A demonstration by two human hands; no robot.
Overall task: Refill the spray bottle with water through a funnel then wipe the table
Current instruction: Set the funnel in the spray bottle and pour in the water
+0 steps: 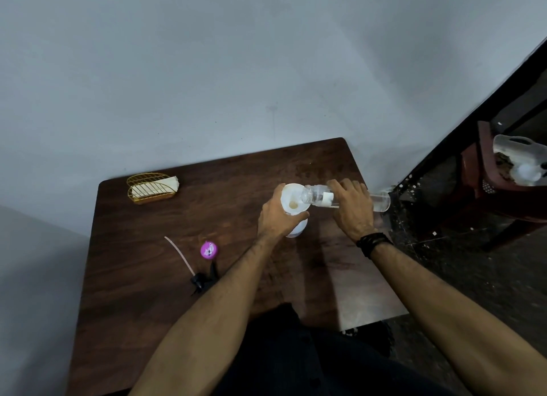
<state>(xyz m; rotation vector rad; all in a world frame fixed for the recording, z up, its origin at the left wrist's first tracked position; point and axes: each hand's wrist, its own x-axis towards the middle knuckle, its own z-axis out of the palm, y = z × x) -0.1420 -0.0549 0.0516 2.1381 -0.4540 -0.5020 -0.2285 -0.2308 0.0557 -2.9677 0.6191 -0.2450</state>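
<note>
No legible text, brand or no. in view. Clear water bottle (321, 197): small white label w/ dark patch, too blurred to read. Pink cap (209, 250) on the table (142, 265): small dark-and-white mark on top, too small to make out. No signs readable elsewhere.

A clear water bottle (346, 197) is lying tipped sideways at centre right, its mouth over the white funnel (293, 198) sitting in the white spray bottle (297, 228).
</note>
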